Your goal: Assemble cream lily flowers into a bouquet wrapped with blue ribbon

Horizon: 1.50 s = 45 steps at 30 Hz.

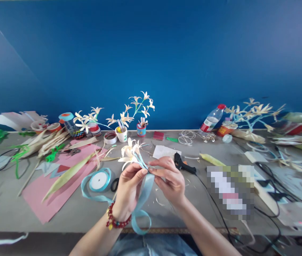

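Observation:
My left hand (132,181) is closed around the blue-wrapped stems of a small bunch of cream artificial flowers (129,153). The blossoms stick up past its thumb and fingers. My right hand (168,177) is bent in beside it, its fingertips pinched on light blue ribbon (146,192) at the stem ends. From there the ribbon hangs down between my wrists and loops near the table's front edge. Left of my hands lies a white ribbon spool (99,181) with more blue ribbon around it. A red bead bracelet (119,222) circles my left wrist.
A black glue gun (184,164) lies right of my hands, its cord trailing forward. Finished flower sprays (140,103) stand along the blue wall. Pink paper (52,192) and dry husks (68,174) cover the left side. A plastic bottle (212,121) stands at the back right.

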Available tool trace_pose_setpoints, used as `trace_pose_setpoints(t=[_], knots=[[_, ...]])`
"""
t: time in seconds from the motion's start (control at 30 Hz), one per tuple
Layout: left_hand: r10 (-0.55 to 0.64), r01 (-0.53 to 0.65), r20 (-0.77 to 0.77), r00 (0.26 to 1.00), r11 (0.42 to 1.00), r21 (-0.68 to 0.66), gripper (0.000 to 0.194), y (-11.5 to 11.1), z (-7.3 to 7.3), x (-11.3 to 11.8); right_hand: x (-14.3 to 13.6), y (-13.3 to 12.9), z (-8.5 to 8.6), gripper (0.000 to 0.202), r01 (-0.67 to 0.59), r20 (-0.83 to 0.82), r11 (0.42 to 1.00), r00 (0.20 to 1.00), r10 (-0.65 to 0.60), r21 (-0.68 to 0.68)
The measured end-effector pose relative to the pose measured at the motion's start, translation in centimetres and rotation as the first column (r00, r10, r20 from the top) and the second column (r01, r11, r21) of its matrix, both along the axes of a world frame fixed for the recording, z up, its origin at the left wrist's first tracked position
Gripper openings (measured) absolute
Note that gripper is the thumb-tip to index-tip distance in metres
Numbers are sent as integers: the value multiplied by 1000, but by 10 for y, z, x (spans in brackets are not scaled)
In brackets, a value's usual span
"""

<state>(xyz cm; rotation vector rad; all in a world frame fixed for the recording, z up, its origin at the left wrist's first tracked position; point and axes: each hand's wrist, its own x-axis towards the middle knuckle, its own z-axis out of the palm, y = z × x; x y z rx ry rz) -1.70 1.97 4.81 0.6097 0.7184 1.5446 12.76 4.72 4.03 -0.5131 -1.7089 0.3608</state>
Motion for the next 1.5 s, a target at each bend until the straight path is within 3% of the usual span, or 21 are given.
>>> trace_pose_setpoints(t=[0.3, 0.63, 0.8, 1.0, 1.23, 1.5], knots=[[70, -64, -112, 991, 996, 54, 13, -7, -9, 0, 8, -6, 3, 16, -31, -11, 998, 999, 31, -59], [101, -80, -231, 968, 992, 97, 13, -9, -5, 3, 8, -12, 5, 32, 78, 49, 987, 995, -85, 137], [108, -86, -255, 961, 992, 96, 11, -9, -5, 4, 6, -16, -2, 38, 221, 141, 934, 953, -268, 282], [125, -98, -269, 955, 989, 114, 11, -7, -2, 8, 3, -20, -11, 35, 366, 172, 876, 886, -432, 313], [155, -134, -242, 958, 986, 101, 14, -5, -3, 11, 5, -20, -9, 29, 331, 116, 891, 917, -381, 309], [99, -74, -305, 947, 993, 90, 12, -7, -9, 9, 2, -25, -13, 27, 291, 29, 947, 954, -298, 137]])
